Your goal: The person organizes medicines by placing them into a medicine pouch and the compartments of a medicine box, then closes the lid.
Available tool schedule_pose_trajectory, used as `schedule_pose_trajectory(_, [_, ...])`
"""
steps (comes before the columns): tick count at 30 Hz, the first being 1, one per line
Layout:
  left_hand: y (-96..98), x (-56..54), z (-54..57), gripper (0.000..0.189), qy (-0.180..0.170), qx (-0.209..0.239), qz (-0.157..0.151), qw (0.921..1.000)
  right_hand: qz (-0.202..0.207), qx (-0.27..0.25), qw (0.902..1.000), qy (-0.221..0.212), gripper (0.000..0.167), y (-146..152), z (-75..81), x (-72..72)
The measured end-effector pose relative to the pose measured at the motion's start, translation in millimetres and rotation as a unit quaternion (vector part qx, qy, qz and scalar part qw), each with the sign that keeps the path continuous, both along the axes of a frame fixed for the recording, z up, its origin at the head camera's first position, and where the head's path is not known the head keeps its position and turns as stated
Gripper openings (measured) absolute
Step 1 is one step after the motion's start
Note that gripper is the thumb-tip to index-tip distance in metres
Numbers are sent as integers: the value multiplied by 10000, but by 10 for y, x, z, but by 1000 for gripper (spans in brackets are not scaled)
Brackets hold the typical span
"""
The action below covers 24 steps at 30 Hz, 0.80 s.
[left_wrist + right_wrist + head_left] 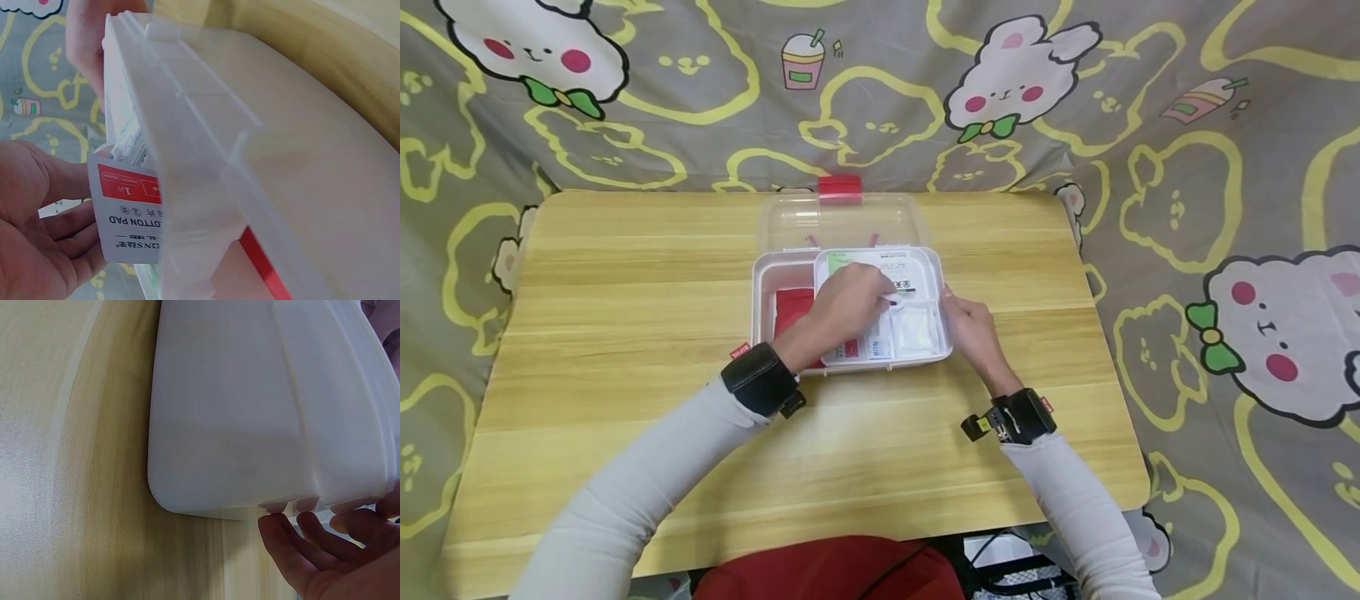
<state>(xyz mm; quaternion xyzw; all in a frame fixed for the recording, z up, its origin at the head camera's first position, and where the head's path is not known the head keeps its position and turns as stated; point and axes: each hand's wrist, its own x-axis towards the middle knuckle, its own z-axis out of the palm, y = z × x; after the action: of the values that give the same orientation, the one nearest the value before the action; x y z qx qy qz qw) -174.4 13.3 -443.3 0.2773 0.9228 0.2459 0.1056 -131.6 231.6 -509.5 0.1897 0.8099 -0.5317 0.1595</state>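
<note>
A white plastic box (pixel 762 287) stands on the table with its clear lid (pixel 790 221) folded back. Inside its right part sits a white inner tray (pixel 946 333) of packets. My left hand (pixel 850 300) is over this tray, fingers bent at its small white handle (pixel 896 299). In the left wrist view, a cotton pad packet (pixel 130 215) stands up at the tray's near side, covering part of the fingers. My right hand (pixel 973 333) holds the box's right end; in the right wrist view its fingertips (pixel 273 526) meet the wall under the rim.
A red item (pixel 792 308) lies in the left part of the box. A green-and-white packet (pixel 891 265) lies at the tray's back. The wooden table (pixel 647 333) extends on both sides, and a patterned curtain (pixel 880 108) hangs behind it.
</note>
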Motion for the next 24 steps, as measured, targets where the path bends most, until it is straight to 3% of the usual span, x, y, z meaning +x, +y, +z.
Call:
schedule_pose_trajectory(5, [-55, -20, 63, 24, 16, -32, 20, 10000, 54, -24, 9999, 104, 68, 7, -10, 8])
schedule_pose_trajectory(9, [-90, -47, 229, 18, -116, 31, 127, 9998, 95, 20, 9993, 367, 62, 11, -25, 22])
schedule_pose_trajectory(13, [-142, -83, 437, 12, -383, 103, 438, 9983, 42, 183, 9982, 570, 48, 14, -44, 28])
schedule_pose_trajectory(17, [-227, -107, 574, 17, -638, 40, 858, 9943, 100, 209, 9986, 468, 51, 20, -43, 25])
schedule_pose_trajectory(21, [-315, -117, 599, 18, -981, 9, 1245, 9874, 150, 137, 9990, 391, 62, 19, -30, 17])
schedule_pose_trajectory(24, [-379, -122, 544, 22, -1229, 80, 1543, 9803, 148, 124, 9992, 363, 64, 10, -26, 12])
